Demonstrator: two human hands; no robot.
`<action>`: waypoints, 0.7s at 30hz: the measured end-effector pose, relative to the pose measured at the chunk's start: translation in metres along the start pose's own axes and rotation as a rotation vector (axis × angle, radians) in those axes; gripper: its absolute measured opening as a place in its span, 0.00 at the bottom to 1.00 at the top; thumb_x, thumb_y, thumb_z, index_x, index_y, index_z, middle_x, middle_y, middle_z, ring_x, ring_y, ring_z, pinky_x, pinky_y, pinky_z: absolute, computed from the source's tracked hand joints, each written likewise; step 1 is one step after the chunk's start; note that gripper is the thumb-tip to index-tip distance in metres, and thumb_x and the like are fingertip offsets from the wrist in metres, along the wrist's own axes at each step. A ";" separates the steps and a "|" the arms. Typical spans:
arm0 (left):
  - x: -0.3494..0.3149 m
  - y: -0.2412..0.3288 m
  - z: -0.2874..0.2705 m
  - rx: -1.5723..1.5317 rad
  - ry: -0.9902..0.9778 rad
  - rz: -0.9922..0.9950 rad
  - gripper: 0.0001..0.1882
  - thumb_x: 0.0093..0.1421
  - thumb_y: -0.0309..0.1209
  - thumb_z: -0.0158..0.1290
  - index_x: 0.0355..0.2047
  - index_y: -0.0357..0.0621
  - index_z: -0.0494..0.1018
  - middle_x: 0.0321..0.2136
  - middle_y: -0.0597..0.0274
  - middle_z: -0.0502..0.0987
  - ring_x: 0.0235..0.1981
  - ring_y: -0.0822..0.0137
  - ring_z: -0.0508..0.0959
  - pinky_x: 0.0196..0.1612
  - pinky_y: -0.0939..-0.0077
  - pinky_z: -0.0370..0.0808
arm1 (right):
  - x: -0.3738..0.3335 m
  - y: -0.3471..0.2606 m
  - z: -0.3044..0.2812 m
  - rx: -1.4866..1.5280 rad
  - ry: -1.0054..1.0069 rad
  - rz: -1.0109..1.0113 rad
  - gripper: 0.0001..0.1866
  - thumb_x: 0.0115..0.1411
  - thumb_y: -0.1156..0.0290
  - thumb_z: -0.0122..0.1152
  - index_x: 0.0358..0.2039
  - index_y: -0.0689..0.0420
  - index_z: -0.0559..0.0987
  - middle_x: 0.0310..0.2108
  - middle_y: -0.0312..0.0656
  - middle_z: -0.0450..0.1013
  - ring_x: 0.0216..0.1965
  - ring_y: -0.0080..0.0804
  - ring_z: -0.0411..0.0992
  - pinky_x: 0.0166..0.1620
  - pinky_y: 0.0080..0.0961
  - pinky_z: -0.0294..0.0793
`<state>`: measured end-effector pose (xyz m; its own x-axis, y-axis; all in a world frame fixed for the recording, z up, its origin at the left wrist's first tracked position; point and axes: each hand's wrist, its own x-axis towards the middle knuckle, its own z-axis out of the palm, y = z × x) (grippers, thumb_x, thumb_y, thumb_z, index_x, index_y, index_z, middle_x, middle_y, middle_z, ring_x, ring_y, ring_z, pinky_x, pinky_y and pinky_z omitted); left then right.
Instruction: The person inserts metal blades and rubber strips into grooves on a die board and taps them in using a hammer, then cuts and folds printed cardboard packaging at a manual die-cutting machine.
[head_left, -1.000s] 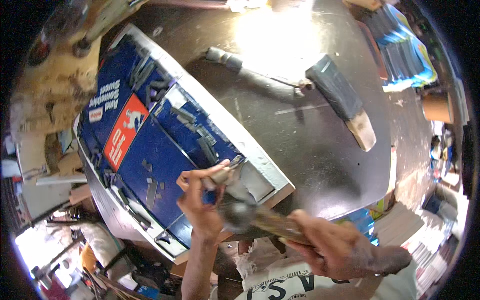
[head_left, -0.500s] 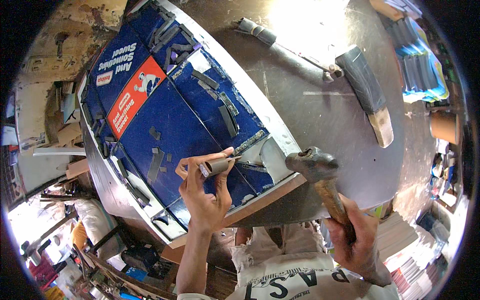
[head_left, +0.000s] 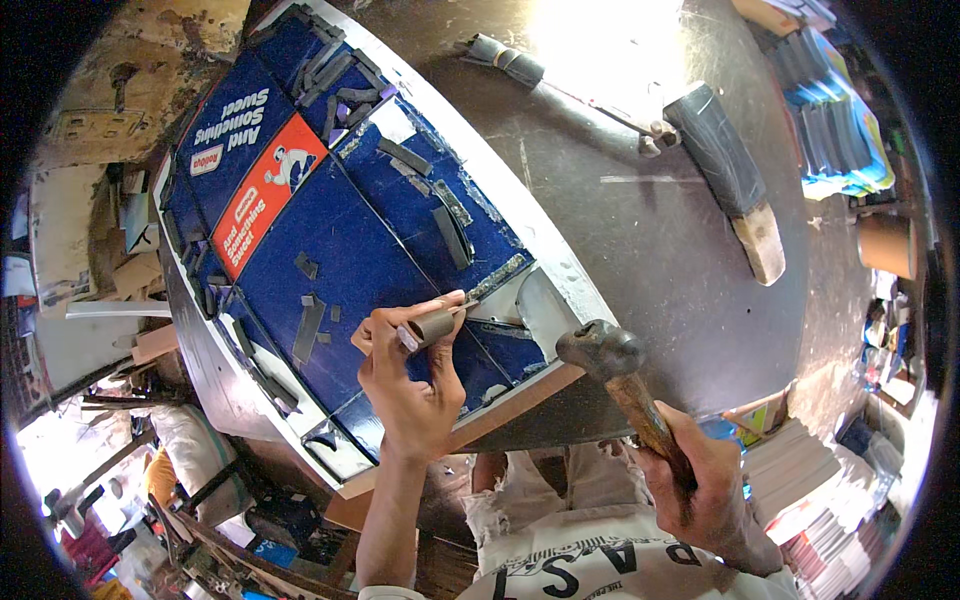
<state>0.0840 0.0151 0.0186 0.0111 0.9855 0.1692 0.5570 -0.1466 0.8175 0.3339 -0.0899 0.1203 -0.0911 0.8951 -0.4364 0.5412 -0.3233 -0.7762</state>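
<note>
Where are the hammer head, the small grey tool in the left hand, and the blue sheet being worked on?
hammer head (head_left: 601,351), head view: on the dark rounded metal head.
small grey tool (head_left: 432,325), head view: on its barrel, pinched in the fingers.
blue sheet (head_left: 350,270), head view: on a bare blue patch.

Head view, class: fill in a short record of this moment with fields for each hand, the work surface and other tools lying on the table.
Left hand: grips a short grey chisel, its tip on the blue sheet.
Right hand: grips a wooden-handled hammer, head raised beside the chisel.
Work surface: blue printed sheet on a white-edged board.
Other tools: a grey-taped tool on the dark table.
</note>
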 end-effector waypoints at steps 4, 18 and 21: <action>0.003 0.010 -0.003 0.145 -0.060 0.042 0.11 0.58 0.21 0.61 0.41 0.47 0.77 0.38 0.67 0.85 0.35 0.66 0.74 0.43 0.74 0.67 | 0.000 -0.001 -0.001 -0.006 -0.015 0.029 0.24 0.64 0.67 0.59 0.58 0.60 0.69 0.33 0.55 0.78 0.29 0.53 0.79 0.31 0.40 0.77; -0.004 -0.001 0.000 0.085 -0.070 0.020 0.12 0.56 0.16 0.59 0.39 0.40 0.72 0.38 0.56 0.84 0.39 0.66 0.79 0.42 0.74 0.74 | 0.005 0.001 0.000 0.022 -0.093 0.062 0.25 0.65 0.66 0.58 0.59 0.61 0.67 0.33 0.54 0.78 0.29 0.50 0.80 0.32 0.39 0.79; -0.004 -0.001 0.006 -0.038 -0.005 -0.023 0.12 0.55 0.17 0.61 0.39 0.42 0.75 0.37 0.65 0.85 0.37 0.67 0.74 0.39 0.74 0.71 | 0.006 0.001 0.002 0.009 0.005 -0.049 0.20 0.67 0.68 0.53 0.56 0.67 0.70 0.26 0.42 0.75 0.22 0.25 0.73 0.28 0.23 0.72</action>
<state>0.0882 0.0121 0.0141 0.0030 0.9891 0.1475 0.5248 -0.1271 0.8417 0.3324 -0.0854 0.1158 -0.1133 0.9113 -0.3958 0.5286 -0.2820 -0.8006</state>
